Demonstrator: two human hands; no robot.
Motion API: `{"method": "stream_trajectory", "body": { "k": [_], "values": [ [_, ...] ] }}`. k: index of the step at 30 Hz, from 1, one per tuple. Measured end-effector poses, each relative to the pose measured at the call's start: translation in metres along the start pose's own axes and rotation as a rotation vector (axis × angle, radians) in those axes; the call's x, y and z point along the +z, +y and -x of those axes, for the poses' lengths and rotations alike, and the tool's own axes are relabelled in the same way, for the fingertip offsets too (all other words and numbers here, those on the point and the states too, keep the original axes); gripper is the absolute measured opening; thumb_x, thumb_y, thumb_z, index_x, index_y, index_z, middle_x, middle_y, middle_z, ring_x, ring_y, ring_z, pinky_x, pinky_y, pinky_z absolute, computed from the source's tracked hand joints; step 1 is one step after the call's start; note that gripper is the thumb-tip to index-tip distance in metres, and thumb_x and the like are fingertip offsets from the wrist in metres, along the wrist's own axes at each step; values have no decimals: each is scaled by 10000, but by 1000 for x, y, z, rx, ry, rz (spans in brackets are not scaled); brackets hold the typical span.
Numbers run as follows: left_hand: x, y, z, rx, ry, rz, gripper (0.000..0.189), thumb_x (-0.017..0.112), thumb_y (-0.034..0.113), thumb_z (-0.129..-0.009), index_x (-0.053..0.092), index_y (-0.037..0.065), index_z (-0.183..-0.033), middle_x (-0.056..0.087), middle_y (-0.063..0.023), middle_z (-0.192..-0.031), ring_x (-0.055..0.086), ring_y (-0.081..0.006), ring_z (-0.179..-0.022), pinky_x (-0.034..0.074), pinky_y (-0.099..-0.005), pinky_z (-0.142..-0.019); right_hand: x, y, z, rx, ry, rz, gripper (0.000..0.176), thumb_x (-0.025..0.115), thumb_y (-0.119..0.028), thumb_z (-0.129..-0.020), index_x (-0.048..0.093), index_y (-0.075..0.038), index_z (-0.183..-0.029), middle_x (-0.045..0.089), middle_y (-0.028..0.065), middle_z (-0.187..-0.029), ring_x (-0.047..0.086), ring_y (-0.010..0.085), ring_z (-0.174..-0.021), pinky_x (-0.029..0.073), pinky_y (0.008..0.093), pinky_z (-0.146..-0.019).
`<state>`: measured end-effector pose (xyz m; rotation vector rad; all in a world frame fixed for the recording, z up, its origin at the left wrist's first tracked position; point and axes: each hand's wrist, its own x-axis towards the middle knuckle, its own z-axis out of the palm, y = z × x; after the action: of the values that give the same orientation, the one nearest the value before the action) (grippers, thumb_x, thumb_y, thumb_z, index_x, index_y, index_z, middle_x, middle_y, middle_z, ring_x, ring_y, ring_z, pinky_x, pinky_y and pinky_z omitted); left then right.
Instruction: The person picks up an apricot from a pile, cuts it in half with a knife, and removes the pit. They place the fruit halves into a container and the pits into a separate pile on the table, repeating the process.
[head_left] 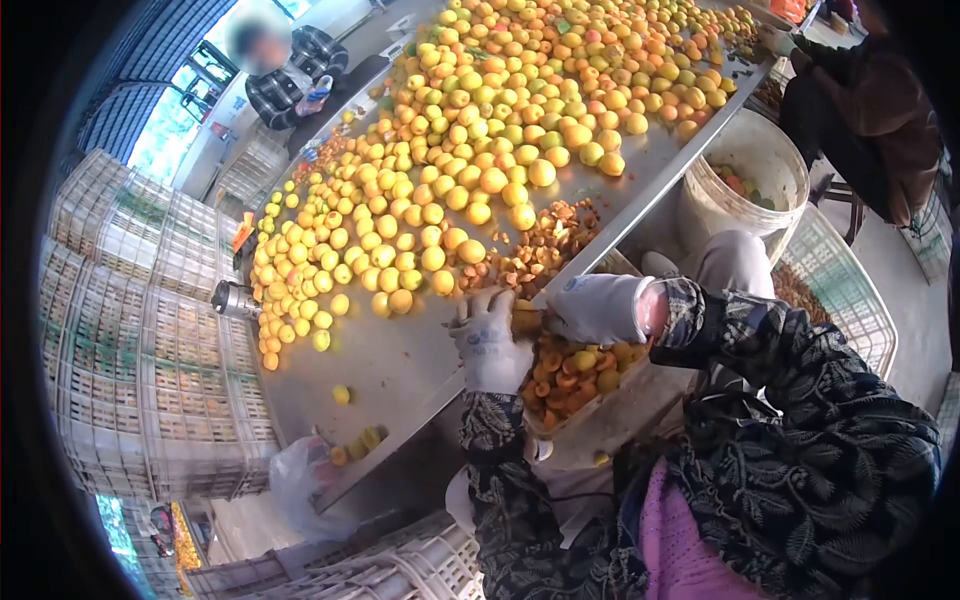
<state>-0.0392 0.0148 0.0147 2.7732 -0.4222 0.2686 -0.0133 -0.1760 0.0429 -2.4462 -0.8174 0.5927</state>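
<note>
Across the metal table (400, 370) lie heaps of yellow fruits (480, 130). At its edge the gloved left hand (490, 345) and right hand (600, 308) both pinch one fruit (527, 320).

Dull metal, matt skins and knit cloth are showing.
The metal table (400, 370) is showing a smooth, brushed sheet; the heaped fruit (480, 120) on it is looking matt. At its near edge, the left hand (490, 345) and right hand (600, 305) are wearing pale knit cloth gloves, the right gripping a matt apricot (527, 320). Beside the table, white plastic crates (120, 330) are looking dull.
</note>
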Motion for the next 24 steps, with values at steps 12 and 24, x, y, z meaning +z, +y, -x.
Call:
{"method": "stream_trajectory", "body": {
  "k": [12, 24],
  "values": [
    [13, -14, -4, 26, 41, -4, 475, 696, 67, -620, 657, 203, -1073, 615, -7, -1110, 525, -261, -1105, 349, -458, -1023, 37, 9, 12, 99, 165, -253, 283, 541, -261, -935, 616, -25, -1071, 674, 214, -911, 641, 401, -906, 497, 471, -788],
    [9, -22, -2, -26, 37, 75, 508, 720, 75, -630, 644, 194, -1117, 615, -35, -1167, 496, -293, -1171, 383, -449, -1009, 57, 18, -18, -7, 312, -276, 293, 543, -297, -949, 619, -16, -986, 648, 232, -865, 627, 418, -885, 499, 466, -754]
  ]
}}
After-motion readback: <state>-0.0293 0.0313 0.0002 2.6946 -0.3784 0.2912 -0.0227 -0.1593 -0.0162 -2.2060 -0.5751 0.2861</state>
